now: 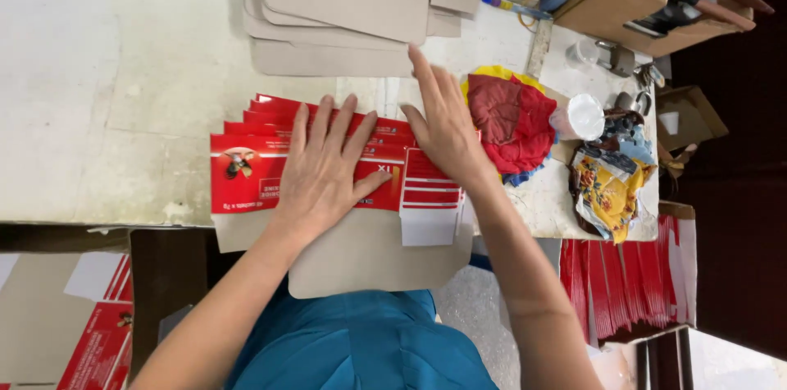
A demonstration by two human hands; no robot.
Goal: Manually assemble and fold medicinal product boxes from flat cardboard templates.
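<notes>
Left hand (324, 164) flat, fingers spread, on fanned red cartons (246, 168); right hand (443, 123) at three o'clock, open, pressing their flaps (430, 193)

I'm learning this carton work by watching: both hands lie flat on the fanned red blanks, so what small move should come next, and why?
Probably slide the right hand down over the stepped flaps, while the left hand pins the fanned red blanks. The blanks overlap in steps and overhang the table edge, so unpinned they could shift.

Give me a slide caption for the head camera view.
Both hands, left hand and right hand, press flat on fanned red carton blanks on a worn table.
</notes>
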